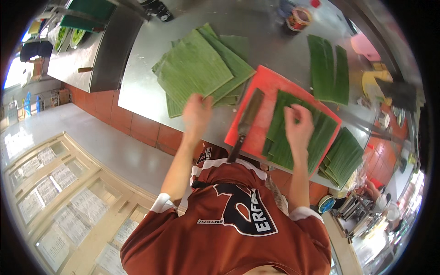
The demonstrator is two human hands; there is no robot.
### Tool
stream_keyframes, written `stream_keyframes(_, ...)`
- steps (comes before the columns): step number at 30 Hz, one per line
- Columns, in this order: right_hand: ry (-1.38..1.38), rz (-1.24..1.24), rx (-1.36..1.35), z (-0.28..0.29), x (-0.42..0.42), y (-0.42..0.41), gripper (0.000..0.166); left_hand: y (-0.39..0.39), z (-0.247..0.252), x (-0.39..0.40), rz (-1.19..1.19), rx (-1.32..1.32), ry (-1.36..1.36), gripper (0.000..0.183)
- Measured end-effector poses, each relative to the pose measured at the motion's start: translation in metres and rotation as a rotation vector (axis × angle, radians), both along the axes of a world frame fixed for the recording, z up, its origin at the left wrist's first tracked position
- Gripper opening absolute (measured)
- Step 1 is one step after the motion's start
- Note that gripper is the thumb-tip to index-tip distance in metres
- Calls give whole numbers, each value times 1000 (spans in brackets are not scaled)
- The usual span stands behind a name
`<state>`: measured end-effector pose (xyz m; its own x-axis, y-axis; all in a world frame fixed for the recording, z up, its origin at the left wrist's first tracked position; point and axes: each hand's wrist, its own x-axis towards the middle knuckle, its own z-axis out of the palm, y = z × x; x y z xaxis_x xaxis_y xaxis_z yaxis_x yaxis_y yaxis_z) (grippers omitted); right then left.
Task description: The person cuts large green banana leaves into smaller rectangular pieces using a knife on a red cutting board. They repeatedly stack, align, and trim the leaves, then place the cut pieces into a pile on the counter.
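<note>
Blurred by motion, my left hand (198,111) is at the near edge of a stack of cut banana leaf pieces (196,65) on the steel table; whether it grips a leaf I cannot tell. My right hand (298,120) is over darker banana leaf strips (292,137), its fingers curled, with no held thing visible. Those strips lie on a red cutting board (264,82). A large knife (251,110) rests on the board's left part, its dark handle jutting past the near edge towards me. Another pile of leaf pieces (343,154) lies right of the board.
Two long leaf pieces (323,68) lie at the table's far right, and a labelled tub (299,19) stands at the back. Left of the steel table (137,82) is another counter (74,65) with leafy greens. A person's hand (372,189) shows at the right.
</note>
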<state>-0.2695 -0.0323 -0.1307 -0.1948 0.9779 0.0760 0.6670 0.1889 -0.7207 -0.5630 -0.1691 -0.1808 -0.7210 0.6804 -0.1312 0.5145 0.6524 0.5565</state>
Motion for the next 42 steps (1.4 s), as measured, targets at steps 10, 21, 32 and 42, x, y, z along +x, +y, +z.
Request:
stream_keyframes(10, -113, 317, -377, -110, -257, 67, 51, -53, -42, -137, 327, -147, -434, 51)
stream_keyframes(21, -345, 260, -466, -80, -266, 71, 45, -43, -61, -143, 324, -49, -536, 41)
stream_keyframes(32, -343, 470, 242, -71, -338, 57, 41, -3, -38, -221, 15, 144, 71, 38)
stream_keyframes(42, -228, 433, -42, -114, -400, -9, 40, 83, -78, -277, -350, -15, -17, 46)
